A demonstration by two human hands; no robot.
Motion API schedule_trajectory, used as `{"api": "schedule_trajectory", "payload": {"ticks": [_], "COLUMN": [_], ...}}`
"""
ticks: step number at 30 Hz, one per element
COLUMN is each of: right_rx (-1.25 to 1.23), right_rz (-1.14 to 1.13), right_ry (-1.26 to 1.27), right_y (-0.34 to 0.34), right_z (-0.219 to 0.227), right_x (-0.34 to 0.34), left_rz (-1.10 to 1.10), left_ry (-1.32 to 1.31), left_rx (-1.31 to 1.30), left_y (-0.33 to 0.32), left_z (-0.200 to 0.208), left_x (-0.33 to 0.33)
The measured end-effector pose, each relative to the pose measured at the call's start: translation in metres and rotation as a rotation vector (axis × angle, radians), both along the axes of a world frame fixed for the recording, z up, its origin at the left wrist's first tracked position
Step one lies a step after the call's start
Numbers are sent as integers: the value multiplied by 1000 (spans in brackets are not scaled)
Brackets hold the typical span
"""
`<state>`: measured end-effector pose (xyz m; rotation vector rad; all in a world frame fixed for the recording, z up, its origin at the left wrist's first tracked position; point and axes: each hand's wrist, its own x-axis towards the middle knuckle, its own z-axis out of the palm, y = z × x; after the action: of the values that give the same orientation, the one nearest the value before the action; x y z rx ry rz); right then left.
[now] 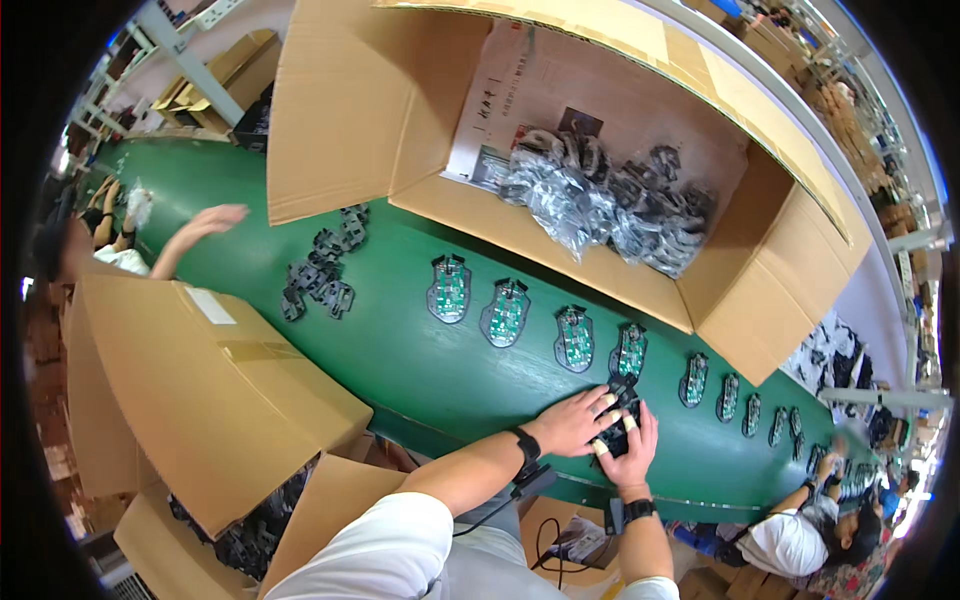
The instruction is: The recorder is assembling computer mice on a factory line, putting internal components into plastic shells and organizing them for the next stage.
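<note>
Near the front edge of the green conveyor belt (400, 340), both hands are at one dark computer mouse part (622, 405). My left hand (575, 424) grips it from the left, its fingers curled over the top. From the right and near side, my right hand (632, 455) presses its fingers against the same part. Pale tape wraps several fingertips. Much of the part is hidden under my fingers. Just beyond it lies a black mouse base with a green circuit board (629, 350). Another such mouse base (574, 340) sits to its left.
A large open carton (560, 255) with plastic-bagged dark parts stands along the far side. Loose black plastic pieces (320, 270) lie left on the belt. More cartons (230, 380) are at my left. Co-workers sit at left (190, 235) and right (790, 540). Several mouse bases (694, 380) line the belt rightward.
</note>
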<state>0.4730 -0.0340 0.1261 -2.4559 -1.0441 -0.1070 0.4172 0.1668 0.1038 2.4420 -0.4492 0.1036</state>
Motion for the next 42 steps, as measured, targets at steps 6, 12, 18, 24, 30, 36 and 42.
{"api": "schedule_trajectory", "payload": {"ticks": [6,12,18,24,30,36,42], "right_rx": [361,508,815,1258,1477,1117,965], "right_rz": [-98,-241,-315,-512,-168,393,817], "right_ry": [247,265,580,1000,1541,1008,1327], "right_y": [34,44,46,44,80,182,304], "right_z": [-3,-9,-17,-1,54,176,206], "right_x": [-24,-16,-21,3,5,-146,-329], "left_rz": [159,395,522,296,520,860,1391], "left_ry": [-60,-127,-73,10,-165,-535,-570], "left_rx": [-229,-334,-399,-500,-481,-444,-309], "left_y": [-10,-30,-36,-31,-4,58,109], "left_z": [-6,-1,17,36,116,218,271], "left_x": [-7,-8,-13,22,-5,-180,-379]}}
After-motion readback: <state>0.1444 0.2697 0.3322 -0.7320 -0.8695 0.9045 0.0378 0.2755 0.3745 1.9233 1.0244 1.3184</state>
